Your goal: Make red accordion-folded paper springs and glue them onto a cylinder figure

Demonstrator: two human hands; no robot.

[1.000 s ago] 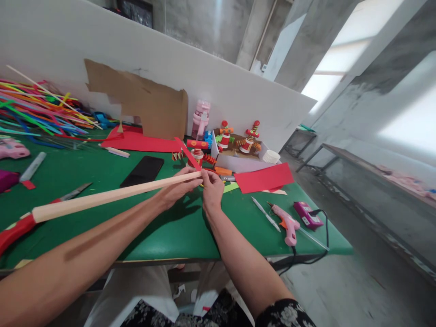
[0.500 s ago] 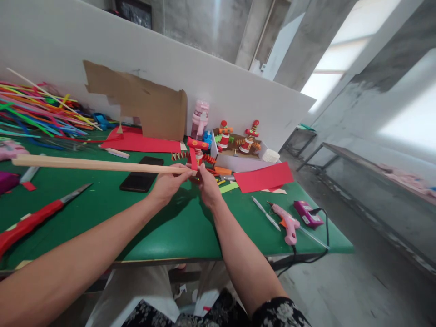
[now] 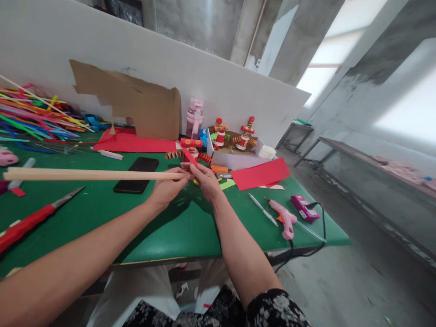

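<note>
Head view: above the green worktop's [image 3: 170, 240] middle, the left hand [image 3: 167, 190] pinches one long beige paper strip [image 3: 95, 175], the right hand [image 3: 206, 180] one narrow red paper strip [image 3: 191, 157]. The beige strip, slanted front-left a second ago, now points toward the left edge.

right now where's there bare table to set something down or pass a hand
Bare green tabletop shows between the left forearm and right forearm; between the right forearm and the white pen; and between the left forearm and the red-handled scissors. Crowded: the back, from the coloured strips to the pale box, and just beyond the right hand.
</note>
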